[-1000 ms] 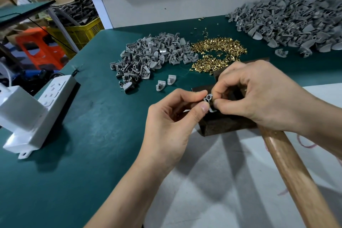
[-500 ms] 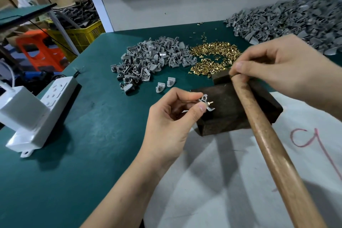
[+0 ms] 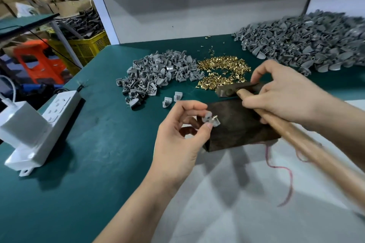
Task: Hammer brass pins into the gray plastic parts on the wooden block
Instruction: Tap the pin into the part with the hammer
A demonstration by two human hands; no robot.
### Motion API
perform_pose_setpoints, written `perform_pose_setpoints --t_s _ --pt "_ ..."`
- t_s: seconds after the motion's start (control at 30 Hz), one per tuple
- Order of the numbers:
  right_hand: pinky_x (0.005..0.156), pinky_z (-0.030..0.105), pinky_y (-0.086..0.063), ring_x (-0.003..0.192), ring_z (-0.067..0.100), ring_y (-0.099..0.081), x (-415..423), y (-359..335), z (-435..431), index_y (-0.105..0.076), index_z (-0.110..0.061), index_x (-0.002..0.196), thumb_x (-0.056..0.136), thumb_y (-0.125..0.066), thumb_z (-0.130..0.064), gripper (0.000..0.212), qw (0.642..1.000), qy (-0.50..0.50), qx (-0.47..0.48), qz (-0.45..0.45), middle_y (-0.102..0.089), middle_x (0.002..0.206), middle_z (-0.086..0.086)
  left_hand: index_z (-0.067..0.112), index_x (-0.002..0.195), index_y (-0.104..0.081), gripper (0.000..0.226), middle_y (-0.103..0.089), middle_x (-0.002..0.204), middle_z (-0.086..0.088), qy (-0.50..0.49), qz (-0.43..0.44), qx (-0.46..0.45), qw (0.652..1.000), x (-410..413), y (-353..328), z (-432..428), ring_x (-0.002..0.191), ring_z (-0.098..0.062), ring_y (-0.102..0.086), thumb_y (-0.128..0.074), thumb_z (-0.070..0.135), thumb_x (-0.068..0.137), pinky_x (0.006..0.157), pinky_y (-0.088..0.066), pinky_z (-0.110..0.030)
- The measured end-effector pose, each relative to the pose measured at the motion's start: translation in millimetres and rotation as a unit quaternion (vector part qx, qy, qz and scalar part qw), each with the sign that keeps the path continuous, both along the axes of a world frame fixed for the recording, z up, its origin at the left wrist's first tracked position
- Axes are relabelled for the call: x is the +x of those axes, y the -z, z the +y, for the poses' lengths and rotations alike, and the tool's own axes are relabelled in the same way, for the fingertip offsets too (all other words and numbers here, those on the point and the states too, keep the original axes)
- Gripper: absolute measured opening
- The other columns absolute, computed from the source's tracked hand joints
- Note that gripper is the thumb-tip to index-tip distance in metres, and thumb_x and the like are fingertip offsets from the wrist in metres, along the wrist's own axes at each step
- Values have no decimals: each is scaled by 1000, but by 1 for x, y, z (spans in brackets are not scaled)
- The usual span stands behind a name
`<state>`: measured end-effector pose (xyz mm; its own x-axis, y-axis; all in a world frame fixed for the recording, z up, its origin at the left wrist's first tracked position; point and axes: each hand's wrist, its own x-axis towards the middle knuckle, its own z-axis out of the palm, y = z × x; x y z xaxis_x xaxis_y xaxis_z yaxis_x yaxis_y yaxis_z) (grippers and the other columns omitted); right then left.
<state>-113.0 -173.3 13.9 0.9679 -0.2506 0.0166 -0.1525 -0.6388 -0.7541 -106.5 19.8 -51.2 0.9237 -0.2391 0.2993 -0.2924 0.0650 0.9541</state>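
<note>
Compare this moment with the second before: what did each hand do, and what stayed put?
The right hand let go of the gray part, moved back and right, and took hold of the hammer near its head. The left hand kept pinching the part, pin sticking out, at the near left corner of the wooden block. Piles and power strip unchanged.

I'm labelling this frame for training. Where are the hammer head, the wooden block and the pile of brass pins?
hammer head (image 3: 227, 91): head view, on its blunt metal face.
wooden block (image 3: 237, 124): head view, on its dark top face.
pile of brass pins (image 3: 223, 65): head view, on the pile's upper part.
</note>
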Motion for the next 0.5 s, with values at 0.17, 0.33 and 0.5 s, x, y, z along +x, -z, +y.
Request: perform_pose_setpoints --t_s 0.17,0.33,0.5 --pt "33 22 -40 37 15 -51 1 -9 -5 -47 -11 113 79 -70 -7 41 981 4 193 -11 -62 62 10 22 85 -72 21 -72 84 6 1 17 25 1000 2 1 2 81 -7 -63 -68 2 85 75 -48 -14" --pt "35 21 -34 32 15 -40 -18 -51 -6 -61 -17 87 82 -63 0 19 922 -68 355 -135 -53 59 4 27 89 -72 24 -72 87 6 -15 38 2 999 10 1 2 78 -6 -64 -70 4 83 72 -48 -13" --pt "37 18 -29 28 12 -27 -49 -42 2 -44 -7 71 96 -50 -19 28 940 -93 329 -18 -46 51 8 19 78 -72 19 -72 96 8 -38 48 15 998 10 2 0 81 -2 -66 -71 0 81 69 -47 -9"
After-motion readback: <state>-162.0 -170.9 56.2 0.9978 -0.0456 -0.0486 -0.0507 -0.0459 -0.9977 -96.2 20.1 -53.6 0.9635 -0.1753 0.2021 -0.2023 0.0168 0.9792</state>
